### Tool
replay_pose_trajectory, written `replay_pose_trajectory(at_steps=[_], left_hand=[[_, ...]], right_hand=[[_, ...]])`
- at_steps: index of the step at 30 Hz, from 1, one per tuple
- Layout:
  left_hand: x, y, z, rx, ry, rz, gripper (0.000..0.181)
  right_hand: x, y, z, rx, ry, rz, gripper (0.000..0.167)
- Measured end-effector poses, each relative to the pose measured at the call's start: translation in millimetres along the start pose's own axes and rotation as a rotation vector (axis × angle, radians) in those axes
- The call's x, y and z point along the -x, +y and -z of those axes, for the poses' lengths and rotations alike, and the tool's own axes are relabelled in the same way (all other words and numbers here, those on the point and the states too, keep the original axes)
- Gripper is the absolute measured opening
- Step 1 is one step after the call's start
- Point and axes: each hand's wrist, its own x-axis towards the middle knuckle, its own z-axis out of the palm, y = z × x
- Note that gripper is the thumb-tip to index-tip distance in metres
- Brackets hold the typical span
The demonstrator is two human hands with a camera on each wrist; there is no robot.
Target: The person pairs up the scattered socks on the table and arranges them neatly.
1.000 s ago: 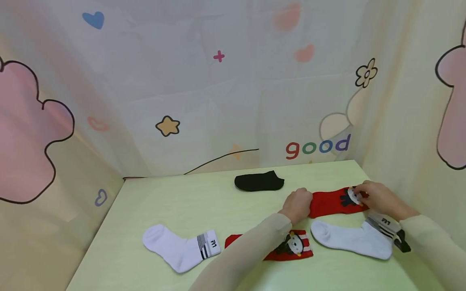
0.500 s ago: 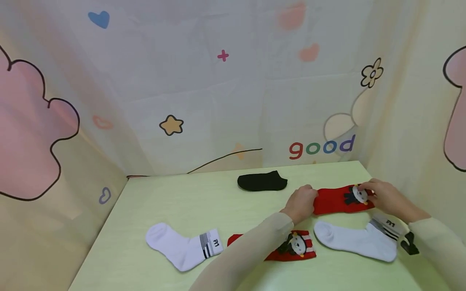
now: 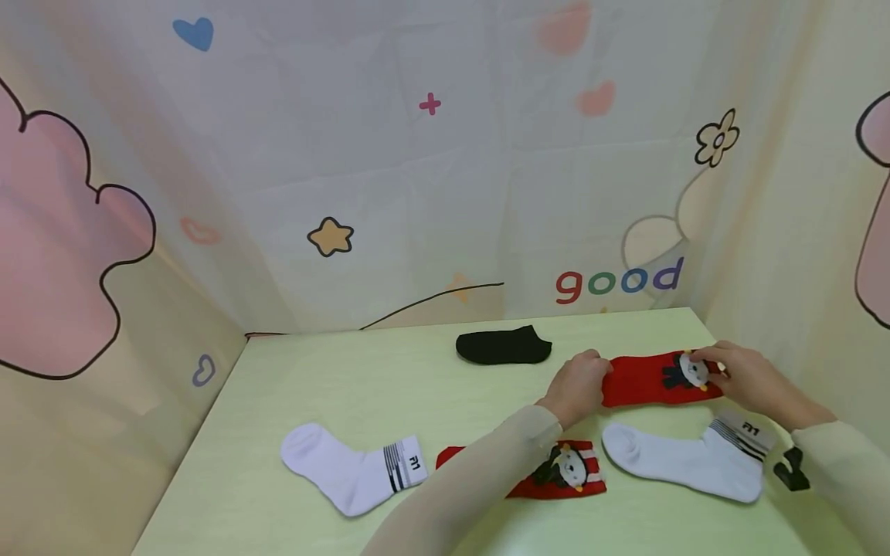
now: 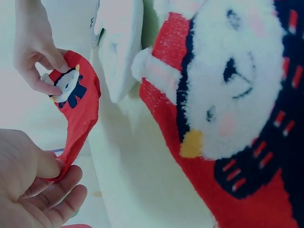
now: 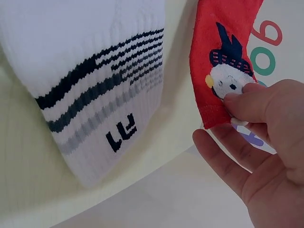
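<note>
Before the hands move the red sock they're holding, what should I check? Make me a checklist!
1. Left hand pinching the plain end of the held red knit sock with a white cartoon face: ok.
2. Right hand pinching the face end: ok.
3. Held sock straight: not ok, it bends in the left wrist view.
4. Other red knit sock with a white cartoon face fully visible from the head: not ok, the left cream sleeve covers part.
5. White ribbed sock with a striped cuff apart from the held sock: ok.
6. Small black thing by the right cream sleeve being a sock: cannot tell.
</note>
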Motion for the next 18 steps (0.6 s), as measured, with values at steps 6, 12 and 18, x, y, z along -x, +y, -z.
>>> replay_pose_trajectory(at_steps=[6,12,18], left_hand=[[1.6,2.1,6.4,0.012,0.010,0.009,0.027],[3.9,3.4,13.9,0.020,0.032,0.003,0.026],[3.5,3.5,16.3,0.025,0.036,0.007,0.027]], right_hand=[[0.2,-2,5,-0.004,0.004,-0.003,0.035],[-0.3,-5,10,-0.011,0.015,-0.008,0.035],[-0.5,-5,12,-0.015,0.007,-0.022,0.038]])
